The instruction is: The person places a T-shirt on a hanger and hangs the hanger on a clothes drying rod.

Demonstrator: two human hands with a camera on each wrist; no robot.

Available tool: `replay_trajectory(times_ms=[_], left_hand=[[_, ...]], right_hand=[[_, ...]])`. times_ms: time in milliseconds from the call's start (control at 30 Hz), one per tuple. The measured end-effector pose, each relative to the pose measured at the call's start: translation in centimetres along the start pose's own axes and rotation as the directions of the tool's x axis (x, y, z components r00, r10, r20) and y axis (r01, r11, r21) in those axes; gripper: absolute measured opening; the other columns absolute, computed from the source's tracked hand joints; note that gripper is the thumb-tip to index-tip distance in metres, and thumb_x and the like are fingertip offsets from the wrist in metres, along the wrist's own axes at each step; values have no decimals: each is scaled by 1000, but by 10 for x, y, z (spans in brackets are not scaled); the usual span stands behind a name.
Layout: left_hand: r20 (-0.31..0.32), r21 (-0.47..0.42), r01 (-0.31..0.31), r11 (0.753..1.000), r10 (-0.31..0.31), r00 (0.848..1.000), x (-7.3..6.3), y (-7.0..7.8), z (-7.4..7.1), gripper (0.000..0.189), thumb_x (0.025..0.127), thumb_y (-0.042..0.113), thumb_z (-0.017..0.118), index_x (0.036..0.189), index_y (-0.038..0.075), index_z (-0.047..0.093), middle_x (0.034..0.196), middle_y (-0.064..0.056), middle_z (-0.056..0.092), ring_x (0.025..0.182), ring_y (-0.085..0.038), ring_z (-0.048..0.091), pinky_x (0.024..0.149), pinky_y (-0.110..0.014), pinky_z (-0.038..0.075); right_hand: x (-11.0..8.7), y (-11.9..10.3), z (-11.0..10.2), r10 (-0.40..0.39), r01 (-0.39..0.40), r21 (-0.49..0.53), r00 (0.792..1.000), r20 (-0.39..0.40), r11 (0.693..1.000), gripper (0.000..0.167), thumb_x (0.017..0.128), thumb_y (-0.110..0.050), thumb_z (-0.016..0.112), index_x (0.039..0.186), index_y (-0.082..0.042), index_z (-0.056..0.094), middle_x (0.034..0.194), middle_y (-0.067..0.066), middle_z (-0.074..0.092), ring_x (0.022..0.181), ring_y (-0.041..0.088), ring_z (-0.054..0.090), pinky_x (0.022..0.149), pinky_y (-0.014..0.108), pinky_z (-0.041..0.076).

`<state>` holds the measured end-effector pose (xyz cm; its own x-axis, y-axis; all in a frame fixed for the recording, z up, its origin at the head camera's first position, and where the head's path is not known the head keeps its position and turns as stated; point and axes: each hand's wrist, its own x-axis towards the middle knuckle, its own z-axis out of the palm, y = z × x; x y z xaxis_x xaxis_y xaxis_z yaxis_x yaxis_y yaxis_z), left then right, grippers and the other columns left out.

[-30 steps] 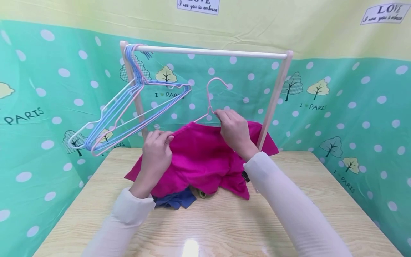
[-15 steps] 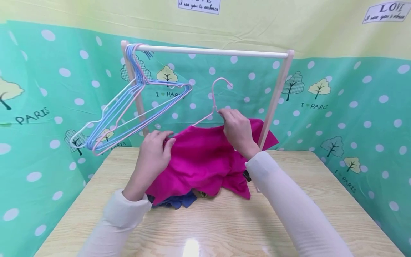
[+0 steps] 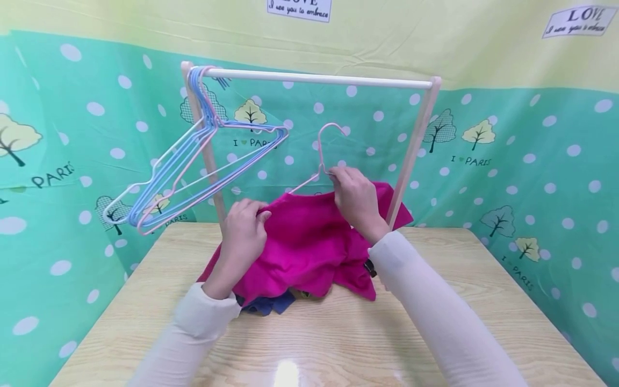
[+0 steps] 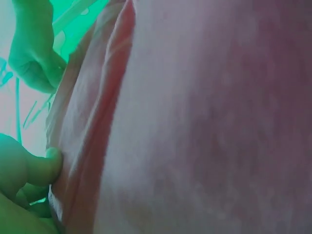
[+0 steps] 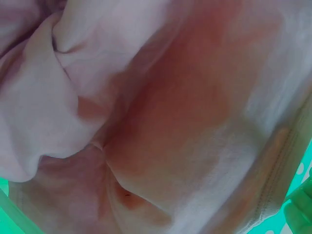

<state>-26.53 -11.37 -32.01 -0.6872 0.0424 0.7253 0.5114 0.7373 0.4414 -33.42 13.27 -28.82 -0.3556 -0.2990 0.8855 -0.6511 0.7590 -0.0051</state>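
A magenta T-shirt (image 3: pixel 304 247) hangs spread over a pink wire hanger (image 3: pixel 320 148), whose hook and part of one arm show above the cloth. My left hand (image 3: pixel 242 234) pinches the shirt's upper left edge between thumb and fingers. In the left wrist view, the thumb (image 4: pixel 51 163) presses on the cloth edge. My right hand (image 3: pixel 357 198) pinches the hanger just below its hook, at the neckline. Shirt fabric (image 5: pixel 195 122), washed out in colour, fills most of the right wrist view. Cloth hides the rest of the hanger.
Behind stands a clothes rack with a white crossbar (image 3: pixel 309 78); several blue, pink and white hangers (image 3: pixel 208 121) crowd its left end. Under the shirt, blue clothing (image 3: pixel 266 305) lies on the wooden table (image 3: pixel 338 344). A patterned curtain (image 3: pixel 532 134) surrounds the table.
My left hand loosened on the shirt edge, then pinched it again slightly to the right. The hanger, in my right hand, shifted a little right and then down.
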Motion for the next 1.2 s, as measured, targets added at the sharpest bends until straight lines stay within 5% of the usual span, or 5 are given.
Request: replay_trajectory(times_ms=[367,600,800,1067,1200], left_hand=[[-45,-28,71,997,-73,996,-6,2,8,14,94,1,70,104,-9,69,98,-22,67,90,-39,59,85,-48,47],[-31,-21,101,995,-102,994,-8,8,12,14,96,0,67,107,-9,67,102,-22,66,93,-39,58,86,-48,48],[-29,-23,117,993,-118,993,-10,10,15,14,97,0,66,108,-9,65,103,-22,65,93,-39,57,85,-48,47],[10,-45,134,990,-134,991,-11,13,19,18,99,2,63,113,-9,63,110,-24,64,101,-41,57,91,-51,46],[18,-62,132,989,-132,991,-12,14,21,19,100,4,61,115,-9,63,111,-25,63,102,-42,57,91,-52,45]], right_hand=[[-10,-15,2,313,-309,217,950,19,926,18,96,-13,72,106,2,73,93,14,73,82,26,70,78,38,59],[-4,-32,10,557,-644,524,758,339,558,25,99,-22,70,114,-2,75,99,12,76,88,23,74,81,30,60],[3,-51,18,626,-666,717,653,426,207,27,99,-11,69,117,9,70,105,25,72,91,32,75,84,36,60],[17,-76,23,700,-633,773,537,471,-35,21,99,-7,67,114,7,68,98,19,73,88,26,75,82,38,61],[23,-86,23,725,-636,767,491,482,-79,19,100,-7,65,116,3,64,99,17,72,90,28,74,82,37,61]])
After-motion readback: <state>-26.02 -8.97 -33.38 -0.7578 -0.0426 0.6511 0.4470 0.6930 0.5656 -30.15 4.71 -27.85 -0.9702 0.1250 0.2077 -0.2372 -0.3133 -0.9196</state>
